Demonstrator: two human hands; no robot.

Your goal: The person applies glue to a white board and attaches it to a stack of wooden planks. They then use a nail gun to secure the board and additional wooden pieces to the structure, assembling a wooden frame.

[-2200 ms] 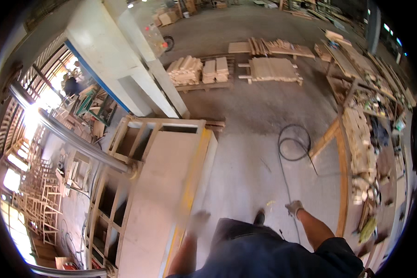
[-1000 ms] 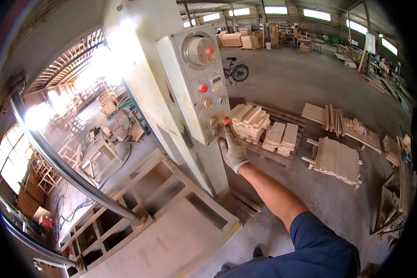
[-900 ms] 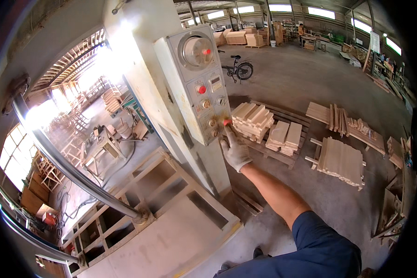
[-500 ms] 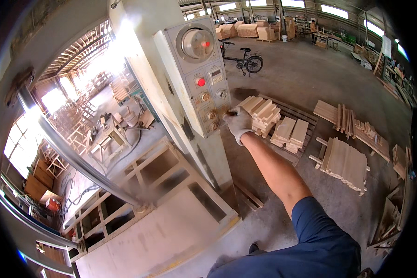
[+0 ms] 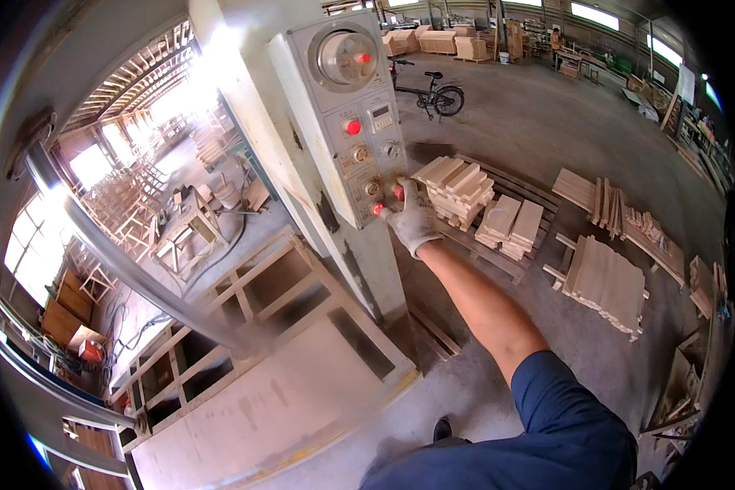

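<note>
My right hand (image 5: 411,215), in a pale work glove, reaches to the lower end of a grey control panel (image 5: 359,106) on a machine's upright. Its thumb is at a small red button (image 5: 378,209), and another finger is at a second red button (image 5: 398,192); the two digits are spread apart. A larger red button (image 5: 352,127), several knobs and a round dial gauge (image 5: 347,59) sit higher on the panel. To the left, the machine's flat table (image 5: 253,416) has a wooden lattice frame along its far side. My left hand is out of view.
A steel column (image 5: 114,245) slants down to the table on the left. Stacked boards (image 5: 457,192) lie on a pallet beyond my hand, with more boards (image 5: 604,282) on the floor to the right. A bicycle (image 5: 433,96) stands farther back.
My right hand has lowered slightly and turned on the panel. Its thumb and finger have spread, and the two lower red buttons now show. The view has shifted slightly.
</note>
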